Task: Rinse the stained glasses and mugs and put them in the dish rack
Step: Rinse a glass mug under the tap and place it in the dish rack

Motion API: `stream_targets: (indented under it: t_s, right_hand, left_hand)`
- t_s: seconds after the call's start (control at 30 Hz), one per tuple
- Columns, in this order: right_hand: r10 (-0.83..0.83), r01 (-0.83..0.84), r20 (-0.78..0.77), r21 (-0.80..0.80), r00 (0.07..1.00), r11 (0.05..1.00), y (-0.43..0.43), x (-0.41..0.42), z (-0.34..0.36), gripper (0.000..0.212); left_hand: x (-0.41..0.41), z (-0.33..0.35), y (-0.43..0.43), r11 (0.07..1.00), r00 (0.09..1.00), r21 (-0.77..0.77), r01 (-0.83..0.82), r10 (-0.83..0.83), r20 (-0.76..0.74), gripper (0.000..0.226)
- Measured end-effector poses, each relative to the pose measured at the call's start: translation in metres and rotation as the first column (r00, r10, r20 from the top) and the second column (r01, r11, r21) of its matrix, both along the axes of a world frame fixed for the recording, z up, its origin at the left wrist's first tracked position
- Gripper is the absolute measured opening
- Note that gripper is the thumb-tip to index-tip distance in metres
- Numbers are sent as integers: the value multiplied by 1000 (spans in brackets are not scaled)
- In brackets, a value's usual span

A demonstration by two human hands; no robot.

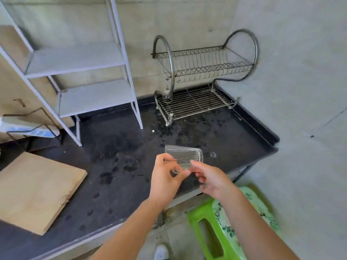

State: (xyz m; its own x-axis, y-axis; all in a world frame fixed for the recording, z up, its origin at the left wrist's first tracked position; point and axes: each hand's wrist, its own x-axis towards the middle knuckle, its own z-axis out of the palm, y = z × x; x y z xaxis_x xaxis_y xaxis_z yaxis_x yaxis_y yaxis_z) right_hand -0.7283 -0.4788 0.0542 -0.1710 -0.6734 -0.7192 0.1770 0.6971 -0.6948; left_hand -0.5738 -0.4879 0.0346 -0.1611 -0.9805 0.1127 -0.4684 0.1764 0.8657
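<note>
While both the left hand (165, 178) and right hand (213, 182) pinch it, the glass (185, 156) tilts above the wet counter (122, 147), the dish rack (197, 102) farther back.

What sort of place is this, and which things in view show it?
Probably a simple kitchen washing-up corner: a two-tier metal dish rack stands on a wet dark counter, a wooden cutting board lies there, and the left hand and right hand hold a clear glass.

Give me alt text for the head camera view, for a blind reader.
A left hand and right hand hold a clear glass, tipped sideways, above a wet black counter. A metal dish rack stands at the back wall; a wooden board lies left.
</note>
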Motion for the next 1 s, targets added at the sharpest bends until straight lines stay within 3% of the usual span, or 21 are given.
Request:
stream_targets:
  t_s: [0.13,0.23,0.4,0.6,0.8,1.0]
  right_hand:
    - [-77,84,130,-49,989,995,-42,-9,-6,25]
    - [-116,132,134,-115,984,985,-70,-14,-7,25]
    - [-59,28,-126,-232,990,972,-123,-40,8,26]
    - [-13,-97,-332,-311,943,946,-194,-76,15,28]
    - [97,-328,-621,-270,778,905,-282,-104,1,29]
    - [200,-526,-797,-168,570,834,-362,-119,-29,22]
  left_hand:
    - [-11,-1,-50,996,995,-47,79,-76,62,18]
    - [-21,-1,-81,992,990,-51,120,-115,88,16]
    - [-38,1,-132,980,975,9,199,-199,99,3]
    - [-60,5,-194,942,939,167,291,-314,136,28]
    - [-61,-9,-261,971,944,237,-35,-46,328,32]
    - [-66,-37,-300,905,890,420,-63,-140,434,44]
